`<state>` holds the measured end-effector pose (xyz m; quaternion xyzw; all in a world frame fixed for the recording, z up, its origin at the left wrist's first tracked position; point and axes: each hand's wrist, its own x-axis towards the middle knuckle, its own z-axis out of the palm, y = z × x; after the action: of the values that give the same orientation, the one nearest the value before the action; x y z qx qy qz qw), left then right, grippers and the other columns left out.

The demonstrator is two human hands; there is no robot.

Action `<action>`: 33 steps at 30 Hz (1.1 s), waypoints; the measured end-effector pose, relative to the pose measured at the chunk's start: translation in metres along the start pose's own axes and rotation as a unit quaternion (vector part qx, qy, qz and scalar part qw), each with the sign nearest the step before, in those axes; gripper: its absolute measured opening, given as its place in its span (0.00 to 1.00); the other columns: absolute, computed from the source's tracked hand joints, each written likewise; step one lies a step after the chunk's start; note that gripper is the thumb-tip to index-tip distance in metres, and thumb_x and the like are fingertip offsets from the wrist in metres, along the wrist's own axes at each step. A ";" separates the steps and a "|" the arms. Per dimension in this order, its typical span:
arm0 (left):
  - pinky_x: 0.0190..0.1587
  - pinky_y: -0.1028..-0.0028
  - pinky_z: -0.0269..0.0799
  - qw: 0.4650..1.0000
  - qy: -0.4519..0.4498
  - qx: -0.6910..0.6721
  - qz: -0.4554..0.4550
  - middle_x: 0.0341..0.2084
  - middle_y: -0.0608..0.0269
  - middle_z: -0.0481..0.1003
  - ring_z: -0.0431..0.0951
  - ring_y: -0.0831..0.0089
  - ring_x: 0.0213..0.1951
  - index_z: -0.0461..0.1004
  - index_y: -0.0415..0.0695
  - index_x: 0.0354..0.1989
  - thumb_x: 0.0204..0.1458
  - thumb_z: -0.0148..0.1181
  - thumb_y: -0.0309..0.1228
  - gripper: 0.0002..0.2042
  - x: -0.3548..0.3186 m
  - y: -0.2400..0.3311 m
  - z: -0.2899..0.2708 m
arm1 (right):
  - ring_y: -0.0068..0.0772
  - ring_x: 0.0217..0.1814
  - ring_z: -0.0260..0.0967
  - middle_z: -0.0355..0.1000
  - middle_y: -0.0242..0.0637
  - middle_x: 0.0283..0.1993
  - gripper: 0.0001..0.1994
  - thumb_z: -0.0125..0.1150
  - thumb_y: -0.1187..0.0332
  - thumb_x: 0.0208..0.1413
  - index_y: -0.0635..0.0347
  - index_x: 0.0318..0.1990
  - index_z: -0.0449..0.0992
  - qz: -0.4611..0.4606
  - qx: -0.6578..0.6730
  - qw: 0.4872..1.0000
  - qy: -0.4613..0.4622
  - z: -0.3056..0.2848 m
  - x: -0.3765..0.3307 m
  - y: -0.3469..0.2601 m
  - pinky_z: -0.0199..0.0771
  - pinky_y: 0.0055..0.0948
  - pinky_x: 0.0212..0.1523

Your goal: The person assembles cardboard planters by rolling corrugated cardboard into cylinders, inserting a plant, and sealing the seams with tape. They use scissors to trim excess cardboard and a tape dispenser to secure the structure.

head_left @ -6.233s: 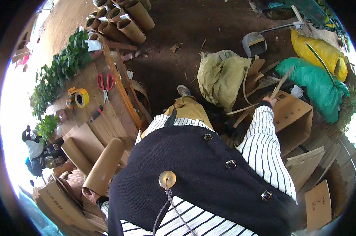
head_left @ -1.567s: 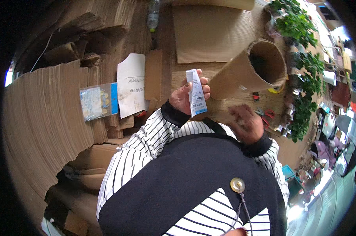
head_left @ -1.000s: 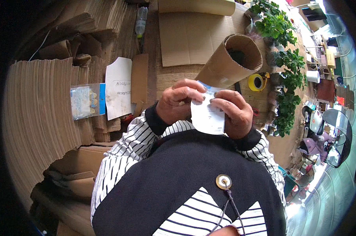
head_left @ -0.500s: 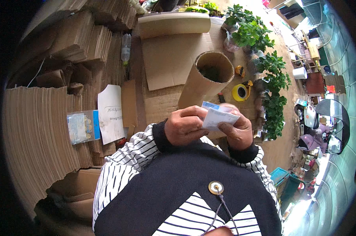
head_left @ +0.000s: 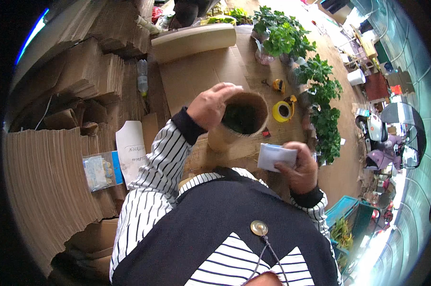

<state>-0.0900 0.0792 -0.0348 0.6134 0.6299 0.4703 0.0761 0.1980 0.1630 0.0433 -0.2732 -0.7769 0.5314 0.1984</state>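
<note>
A cardboard tube (head_left: 221,138), wide and round, stands with its mouth toward me, something dark green inside it. My left hand (head_left: 210,108) grips the tube at its left rim, with the fingertips along the far edge. In my right hand (head_left: 302,169) is a small folded white paper (head_left: 275,157) with a bluish edge, pinched between thumb and fingers, to the right of the tube. A roll of yellow tape (head_left: 283,111) and a yellow tape measure (head_left: 278,86) lie beyond that hand. Close by the tube is a small red-and-black object (head_left: 266,134).
Stacked flat cardboard (head_left: 49,176) fills the left side, with a plastic packet (head_left: 99,171) and a written-on white sheet (head_left: 130,150) on it. A plastic bottle (head_left: 142,78) lies near a partly rolled cardboard sheet (head_left: 196,43). Leafy green plants (head_left: 324,114) line the right edge.
My left hand has let go of the folded paper and moved forward onto the tube's rim. The tube's mouth has come nearer to me. My right hand has kept the paper and moved slightly right.
</note>
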 end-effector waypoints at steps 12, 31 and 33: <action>0.49 0.63 0.75 0.994 -0.066 0.050 0.066 0.46 0.52 0.75 0.77 0.56 0.47 0.75 0.48 0.52 0.49 0.56 0.24 0.19 -0.050 0.080 0.014 | 0.29 0.38 0.70 0.73 0.37 0.37 0.06 0.65 0.76 0.51 0.65 0.36 0.76 -0.085 -0.084 0.990 0.072 -0.010 0.006 0.000 0.69 0.25 0.40; 0.58 0.58 0.66 0.991 -0.073 -0.078 0.086 0.54 0.45 0.69 0.71 0.50 0.55 0.79 0.46 0.43 0.44 0.58 0.21 0.15 -0.055 0.069 0.027 | 0.42 0.32 0.72 0.73 0.37 0.30 0.08 0.66 0.70 0.43 0.56 0.34 0.77 -0.227 -0.292 0.926 -0.069 0.006 0.041 -0.009 0.73 0.37 0.35; 0.58 0.58 0.66 0.991 -0.074 -0.073 0.082 0.55 0.44 0.69 0.71 0.49 0.56 0.79 0.46 0.43 0.43 0.58 0.21 0.16 -0.055 0.070 0.029 | 0.42 0.32 0.72 0.72 0.36 0.30 0.06 0.64 0.68 0.45 0.55 0.32 0.77 -0.230 -0.338 0.906 -0.108 0.003 0.047 -0.019 0.72 0.38 0.35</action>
<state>-0.0081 0.0339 -0.0293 0.6889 0.5340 0.4731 0.1282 0.1560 0.1857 0.0607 -0.0790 -0.9680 0.2024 0.1258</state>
